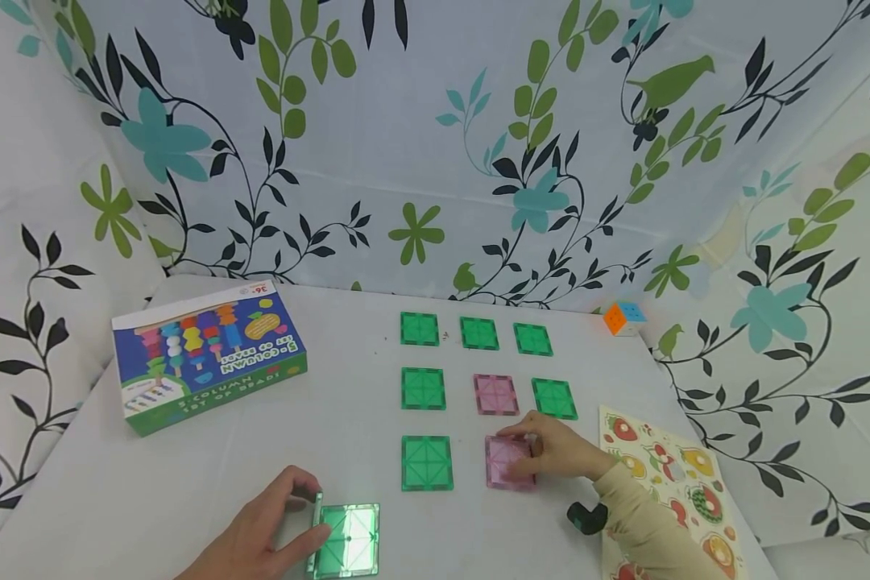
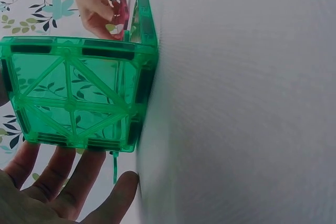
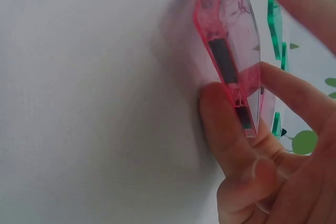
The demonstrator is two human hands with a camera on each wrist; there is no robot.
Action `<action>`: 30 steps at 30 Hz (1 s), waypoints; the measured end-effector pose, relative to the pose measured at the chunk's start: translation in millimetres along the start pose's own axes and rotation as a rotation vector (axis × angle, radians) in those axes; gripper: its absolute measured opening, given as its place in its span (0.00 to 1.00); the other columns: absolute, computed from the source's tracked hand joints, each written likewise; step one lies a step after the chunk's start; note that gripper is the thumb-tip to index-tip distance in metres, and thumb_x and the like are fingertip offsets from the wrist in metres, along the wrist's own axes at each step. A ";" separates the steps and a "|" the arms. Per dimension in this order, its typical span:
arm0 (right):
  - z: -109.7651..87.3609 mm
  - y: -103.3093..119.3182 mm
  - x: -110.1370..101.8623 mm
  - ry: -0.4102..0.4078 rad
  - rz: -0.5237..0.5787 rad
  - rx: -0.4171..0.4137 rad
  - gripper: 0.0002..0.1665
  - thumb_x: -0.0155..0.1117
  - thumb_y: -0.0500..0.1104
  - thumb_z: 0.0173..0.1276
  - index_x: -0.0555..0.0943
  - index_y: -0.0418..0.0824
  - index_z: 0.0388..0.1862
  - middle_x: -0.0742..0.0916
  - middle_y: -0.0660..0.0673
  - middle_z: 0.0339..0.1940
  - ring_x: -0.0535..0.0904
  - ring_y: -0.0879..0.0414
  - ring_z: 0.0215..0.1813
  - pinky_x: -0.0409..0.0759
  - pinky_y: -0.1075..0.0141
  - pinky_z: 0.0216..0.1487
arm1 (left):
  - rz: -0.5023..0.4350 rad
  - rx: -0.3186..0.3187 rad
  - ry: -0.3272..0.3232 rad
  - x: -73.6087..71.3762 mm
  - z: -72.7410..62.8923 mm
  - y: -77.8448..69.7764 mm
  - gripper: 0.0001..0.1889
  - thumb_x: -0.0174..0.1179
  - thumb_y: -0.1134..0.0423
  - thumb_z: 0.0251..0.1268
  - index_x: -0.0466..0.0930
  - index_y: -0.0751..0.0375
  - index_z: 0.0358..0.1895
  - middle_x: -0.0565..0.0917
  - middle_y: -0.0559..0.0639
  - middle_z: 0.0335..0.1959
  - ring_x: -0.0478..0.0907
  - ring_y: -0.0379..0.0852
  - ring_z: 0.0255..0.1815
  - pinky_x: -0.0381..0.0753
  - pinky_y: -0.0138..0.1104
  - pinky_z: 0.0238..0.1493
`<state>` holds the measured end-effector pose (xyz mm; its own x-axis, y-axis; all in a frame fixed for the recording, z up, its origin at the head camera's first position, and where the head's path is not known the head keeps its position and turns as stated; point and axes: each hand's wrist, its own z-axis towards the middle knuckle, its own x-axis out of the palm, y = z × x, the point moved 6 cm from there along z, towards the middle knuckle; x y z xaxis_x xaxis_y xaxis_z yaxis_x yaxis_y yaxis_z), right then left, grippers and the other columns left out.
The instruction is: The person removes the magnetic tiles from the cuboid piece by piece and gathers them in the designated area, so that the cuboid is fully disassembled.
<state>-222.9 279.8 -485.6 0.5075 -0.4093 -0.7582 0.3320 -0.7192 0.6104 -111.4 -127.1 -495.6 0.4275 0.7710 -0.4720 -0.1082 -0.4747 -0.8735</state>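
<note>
My left hand (image 1: 261, 528) holds a clear green magnetic tile (image 2: 73, 98) standing on edge. It stands along the left side of a green tile (image 1: 355, 540) on the table at front left. Fingers (image 2: 79, 184) reach the upright tile's edge in the left wrist view. My right hand (image 1: 561, 447) grips a pink magnetic tile (image 1: 499, 463) between thumb and fingers; in the right wrist view, this tile (image 3: 228, 51) is tilted against the table surface. Another pink tile (image 1: 496, 395) lies just beyond it, between two green tiles.
Several green tiles (image 1: 422, 463) lie in spaced rows on the white table (image 1: 261, 451). A bead-set box (image 1: 210, 354) stands at left. A Rubik's cube (image 1: 625, 318) sits at back right. A fruit-sticker sheet (image 1: 667, 475) and a small black object (image 1: 587, 518) are near my right arm.
</note>
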 end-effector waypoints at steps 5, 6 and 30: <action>-1.4 7.1 4.1 -0.033 -0.170 0.038 0.47 0.86 0.62 0.44 0.82 0.53 0.65 0.77 0.51 0.44 0.71 0.58 0.39 0.69 0.72 0.34 | 0.013 0.018 -0.009 0.4 -0.7 0.3 0.23 0.61 0.47 0.74 0.66 0.54 0.60 0.78 0.48 0.57 0.81 0.53 0.58 0.82 0.29 0.54; -1.1 7.9 4.6 -0.041 -0.205 0.046 0.48 0.86 0.64 0.43 0.82 0.54 0.65 0.77 0.52 0.45 0.71 0.59 0.39 0.69 0.72 0.34 | 0.013 0.019 -0.009 0.5 -0.8 0.5 0.23 0.61 0.47 0.74 0.66 0.54 0.60 0.78 0.48 0.57 0.81 0.52 0.58 0.82 0.29 0.54; -2.3 18.0 6.8 -0.049 -0.389 0.067 0.49 0.84 0.62 0.46 0.79 0.57 0.70 0.76 0.53 0.50 0.69 0.66 0.32 0.68 0.72 0.30 | -0.033 -0.023 0.036 2.2 0.8 3.9 0.23 0.59 0.46 0.75 0.66 0.54 0.62 0.77 0.50 0.61 0.78 0.56 0.62 0.80 0.27 0.54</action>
<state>-211.6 265.3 -479.3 0.3152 -0.1245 -0.9408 0.4385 -0.8601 0.2607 -111.6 -126.9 -500.1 0.4627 0.7710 -0.4377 -0.0729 -0.4589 -0.8855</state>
